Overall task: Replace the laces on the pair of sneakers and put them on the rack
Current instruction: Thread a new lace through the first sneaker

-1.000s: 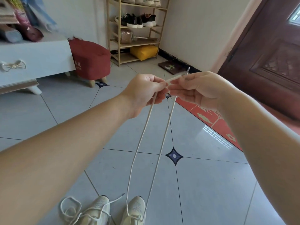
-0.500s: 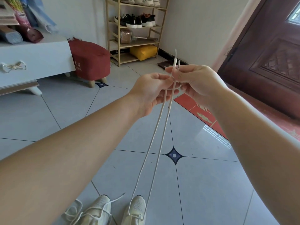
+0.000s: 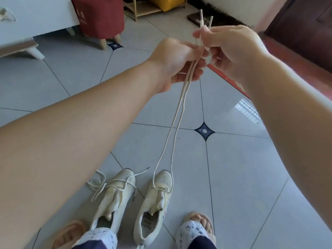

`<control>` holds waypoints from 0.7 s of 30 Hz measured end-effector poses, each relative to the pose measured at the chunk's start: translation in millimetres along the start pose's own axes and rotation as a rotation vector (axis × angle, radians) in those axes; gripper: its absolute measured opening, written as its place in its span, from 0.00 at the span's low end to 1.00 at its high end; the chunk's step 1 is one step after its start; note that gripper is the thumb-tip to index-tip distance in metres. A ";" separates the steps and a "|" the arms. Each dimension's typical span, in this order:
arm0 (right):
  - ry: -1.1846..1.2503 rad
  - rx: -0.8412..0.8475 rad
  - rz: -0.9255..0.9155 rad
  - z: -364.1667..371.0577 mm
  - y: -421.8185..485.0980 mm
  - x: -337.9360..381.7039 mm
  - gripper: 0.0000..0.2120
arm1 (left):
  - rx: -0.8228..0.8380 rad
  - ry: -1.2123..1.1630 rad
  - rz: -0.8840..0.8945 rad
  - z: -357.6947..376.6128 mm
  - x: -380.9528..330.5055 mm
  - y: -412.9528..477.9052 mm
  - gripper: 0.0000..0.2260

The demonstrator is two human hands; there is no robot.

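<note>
Together, left hand (image 3: 177, 60) and right hand (image 3: 231, 49) pinch thin, round cream lace (image 3: 183, 103).

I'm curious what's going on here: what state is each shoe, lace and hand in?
Right sneaker: mostly unlaced, tongue loose.
Left sneaker: loosely laced, untied.
Lace: threaded through the right sneaker's front eyelets, both ends pulled up.
Left hand: grips both strands.
Right hand: pinches strands near the tips.

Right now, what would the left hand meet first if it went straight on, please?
Most likely the right hand, close ahead of the left hand, both gripping the shoelace.
</note>
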State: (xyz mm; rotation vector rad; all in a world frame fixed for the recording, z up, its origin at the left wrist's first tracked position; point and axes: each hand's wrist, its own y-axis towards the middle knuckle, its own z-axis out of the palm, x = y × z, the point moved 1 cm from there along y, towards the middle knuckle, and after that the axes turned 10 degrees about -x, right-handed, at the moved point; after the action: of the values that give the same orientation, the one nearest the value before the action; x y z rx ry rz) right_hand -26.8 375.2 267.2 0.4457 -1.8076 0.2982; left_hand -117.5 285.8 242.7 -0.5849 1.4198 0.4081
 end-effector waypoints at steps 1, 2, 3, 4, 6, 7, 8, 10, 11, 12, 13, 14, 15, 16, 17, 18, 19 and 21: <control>0.009 0.007 0.001 2.7 -0.4 -8.7 0.05 | -0.014 0.007 -0.009 -1.0 9.0 1.5 0.06; 0.023 0.022 0.010 5.6 -0.7 -18.6 0.05 | -0.030 0.011 -0.017 -1.9 18.6 2.9 0.06; 0.045 0.042 0.033 8.2 -1.1 -30.8 0.07 | -0.047 0.012 -0.028 -2.1 29.1 3.9 0.06; 0.073 0.069 0.071 10.9 -2.5 -46.1 0.08 | -0.064 0.012 -0.044 -2.1 41.2 4.1 0.07; 0.114 0.124 0.196 16.8 -12.6 -88.3 0.07 | -0.089 0.012 -0.090 -2.8 70.4 -0.2 0.08; 0.117 0.137 0.278 19.4 -22.4 -114.3 0.06 | -0.093 0.003 -0.122 -3.8 87.5 -5.3 0.10; 0.106 0.144 0.365 21.6 -35.6 -142.4 0.05 | -0.088 -0.006 -0.157 -5.0 105.4 -12.2 0.11; 0.011 0.168 0.512 25.1 -70.4 -199.9 0.03 | -0.060 0.011 -0.230 -8.6 143.2 -30.7 0.11; -0.087 0.201 0.561 26.4 -90.6 -226.5 0.03 | -0.040 0.032 -0.268 -10.7 162.9 -41.5 0.11; -0.200 0.250 0.598 27.6 -111.4 -251.5 0.05 | -0.019 0.059 -0.306 -12.6 182.3 -53.0 0.11; -0.304 0.307 0.628 28.7 -131.8 -273.5 0.06 | 0.000 0.104 -0.336 -14.4 201.3 -64.2 0.11; -0.387 0.361 0.649 29.8 -150.6 -291.1 0.08 | 0.015 0.173 -0.350 -16.6 219.4 -74.6 0.12; -0.438 0.398 0.668 31.4 -166.5 -304.5 0.09 | 0.029 0.263 -0.349 -18.9 236.5 -84.6 0.12; -0.447 0.408 0.690 32.0 -179.0 -314.6 0.09 | 0.051 0.359 -0.337 -21.3 252.1 -95.1 0.12; -0.417 0.395 0.717 33.2 -188.9 -321.8 0.08 | 0.085 0.458 -0.318 -23.9 265.5 -106.3 0.12; -0.357 0.368 0.744 35.3 -196.5 -326.5 0.07 | 0.130 0.539 -0.297 -26.7 276.7 -117.9 0.11; -0.299 0.338 0.762 37.6 -201.8 -329.4 0.07 | 0.185 0.577 -0.281 -29.6 285.8 -128.9 0.10; -0.266 0.278 0.745 41.2 -207.1 -333.0 0.06 | 0.302 0.550 -0.293 -33.9 298.7 -146.1 0.12</control>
State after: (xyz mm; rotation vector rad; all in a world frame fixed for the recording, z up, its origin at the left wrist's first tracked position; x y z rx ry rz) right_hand 109.0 221.4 -69.5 -0.0255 -2.1516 1.0529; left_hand -22.2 125.9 -35.0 -0.6720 1.8401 -0.2209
